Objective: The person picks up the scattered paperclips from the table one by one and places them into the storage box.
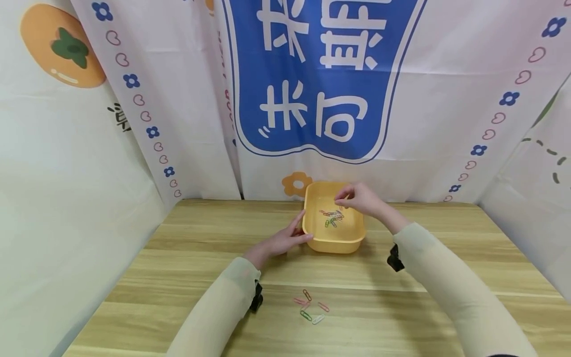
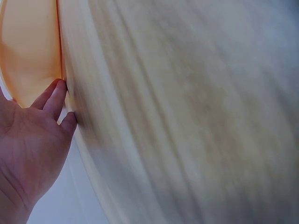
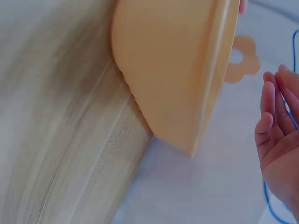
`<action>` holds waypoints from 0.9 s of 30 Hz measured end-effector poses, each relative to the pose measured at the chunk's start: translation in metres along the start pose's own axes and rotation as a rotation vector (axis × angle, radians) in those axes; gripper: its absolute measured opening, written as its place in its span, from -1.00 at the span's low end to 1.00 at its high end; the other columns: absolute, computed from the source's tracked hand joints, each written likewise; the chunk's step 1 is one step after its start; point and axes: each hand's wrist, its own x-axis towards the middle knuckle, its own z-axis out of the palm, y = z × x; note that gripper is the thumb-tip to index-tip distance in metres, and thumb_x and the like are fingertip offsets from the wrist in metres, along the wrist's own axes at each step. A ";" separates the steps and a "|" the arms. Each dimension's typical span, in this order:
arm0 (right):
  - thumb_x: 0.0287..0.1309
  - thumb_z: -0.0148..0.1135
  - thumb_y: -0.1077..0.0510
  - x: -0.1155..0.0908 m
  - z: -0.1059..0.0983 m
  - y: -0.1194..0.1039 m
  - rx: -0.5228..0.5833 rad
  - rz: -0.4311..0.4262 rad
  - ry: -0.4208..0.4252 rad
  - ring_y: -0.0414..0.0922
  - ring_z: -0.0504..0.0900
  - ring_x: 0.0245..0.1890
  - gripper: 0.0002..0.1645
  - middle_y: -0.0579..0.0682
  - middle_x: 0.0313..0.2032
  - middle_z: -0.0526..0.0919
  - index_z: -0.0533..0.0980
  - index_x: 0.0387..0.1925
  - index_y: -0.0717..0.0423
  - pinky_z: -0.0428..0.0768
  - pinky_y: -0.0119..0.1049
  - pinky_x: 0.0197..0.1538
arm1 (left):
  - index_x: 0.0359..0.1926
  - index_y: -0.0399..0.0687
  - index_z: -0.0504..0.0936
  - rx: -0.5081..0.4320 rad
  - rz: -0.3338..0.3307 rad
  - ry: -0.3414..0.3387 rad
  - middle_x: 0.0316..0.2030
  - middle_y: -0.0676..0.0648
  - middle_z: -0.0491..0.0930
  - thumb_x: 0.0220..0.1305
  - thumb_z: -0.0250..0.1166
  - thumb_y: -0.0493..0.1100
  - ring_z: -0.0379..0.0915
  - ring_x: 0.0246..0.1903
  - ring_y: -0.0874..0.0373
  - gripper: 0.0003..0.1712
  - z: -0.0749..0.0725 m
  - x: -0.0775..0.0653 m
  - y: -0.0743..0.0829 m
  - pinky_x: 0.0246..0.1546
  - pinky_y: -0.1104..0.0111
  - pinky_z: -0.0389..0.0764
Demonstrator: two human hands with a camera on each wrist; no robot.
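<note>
A yellow plastic box (image 1: 335,246) stands at the back of the table with several coloured paper clips (image 1: 332,217) on its floor. My left hand (image 1: 285,241) rests against the box's left side, its thumb at the front left corner and its fingers extended along the wall. Over the box's right part is my right hand (image 1: 360,198), thumb and fingertips drawn together; a small pinkish clip shows just below them. I cannot tell whether the fingertips still pinch a clip. In the right wrist view the same hand (image 3: 282,135) is beyond the box's rim.
Several loose paper clips (image 1: 306,315), pink, red, green and white, lie on the wooden table (image 1: 214,238) in front of the box. A printed white curtain (image 1: 196,168) hangs right behind the box, with more cloth at both sides.
</note>
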 end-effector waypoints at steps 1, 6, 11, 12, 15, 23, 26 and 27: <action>0.20 0.34 0.19 -0.004 0.001 -0.001 0.002 -0.022 -0.003 0.05 0.60 -0.35 -0.82 0.04 -0.36 0.70 0.68 -0.25 0.25 0.56 -0.24 -0.32 | 0.54 0.31 -0.34 0.001 0.005 -0.001 0.39 -0.30 0.17 0.34 0.21 0.18 0.09 0.37 -0.12 0.05 0.000 0.000 0.000 0.35 0.01 0.04; 0.13 0.40 0.19 -0.030 0.009 -0.007 -0.001 -0.128 -0.040 -0.06 0.53 -0.45 -0.87 -0.08 -0.43 0.68 0.70 -0.31 0.20 0.47 -0.35 -0.44 | 0.53 0.39 -0.36 0.012 0.018 0.003 0.40 -0.28 0.16 0.38 0.19 0.14 0.10 0.37 -0.10 0.02 0.000 0.003 -0.004 0.35 0.01 0.06; 0.15 0.40 0.14 -0.058 0.019 -0.013 -0.001 -0.180 -0.107 -0.16 0.55 -0.41 -0.91 -0.18 -0.38 0.68 0.70 -0.31 0.05 0.49 -0.34 -0.41 | 0.53 0.39 -0.37 0.015 0.025 0.002 0.40 -0.28 0.16 0.40 0.17 0.10 0.11 0.37 -0.09 0.00 0.001 0.004 -0.003 0.34 0.03 0.07; 0.15 0.39 0.12 -0.063 0.021 -0.015 -0.007 -0.188 -0.115 -0.19 0.55 -0.40 -0.91 -0.20 -0.37 0.68 0.70 -0.30 0.03 0.50 -0.34 -0.40 | 0.53 0.39 -0.37 0.012 0.026 0.001 0.40 -0.28 0.17 0.40 0.17 0.10 0.11 0.37 -0.09 0.00 0.002 0.004 -0.003 0.35 0.03 0.07; 0.16 0.39 0.11 -0.076 0.027 -0.019 -0.007 -0.226 -0.147 -0.23 0.57 -0.38 -0.92 -0.23 -0.35 0.68 0.70 -0.31 0.00 0.53 -0.33 -0.39 | 0.53 0.38 -0.37 0.012 0.026 0.000 0.40 -0.27 0.17 0.38 0.18 0.13 0.12 0.36 -0.08 0.01 0.002 0.005 -0.003 0.35 0.04 0.06; 0.15 0.39 0.16 -0.102 0.056 -0.029 0.004 -0.317 -0.316 -0.31 0.57 -0.36 -0.91 -0.23 -0.30 0.68 0.68 -0.27 -0.01 0.55 -0.33 -0.34 | 0.53 0.39 -0.38 0.045 0.023 0.009 0.39 -0.26 0.18 0.39 0.17 0.12 0.11 0.37 -0.06 0.01 0.001 0.005 -0.003 0.35 0.04 0.04; 0.13 0.40 0.16 -0.106 0.069 -0.028 0.011 -0.348 -0.380 -0.35 0.56 -0.37 -0.87 -0.16 -0.27 0.69 0.68 -0.25 0.06 0.58 -0.29 -0.29 | 0.53 0.39 -0.38 0.041 0.028 0.009 0.39 -0.25 0.19 0.40 0.17 0.09 0.11 0.37 -0.06 0.00 0.001 0.004 -0.003 0.36 0.05 0.03; 0.12 0.40 0.18 -0.107 0.073 -0.027 0.018 -0.356 -0.399 -0.35 0.57 -0.36 -0.86 -0.14 -0.27 0.70 0.67 -0.24 0.09 0.59 -0.27 -0.27 | 0.53 0.40 -0.38 0.037 0.029 0.007 0.39 -0.24 0.19 0.41 0.17 0.09 0.11 0.37 -0.05 -0.01 0.001 0.004 -0.003 0.36 0.05 0.03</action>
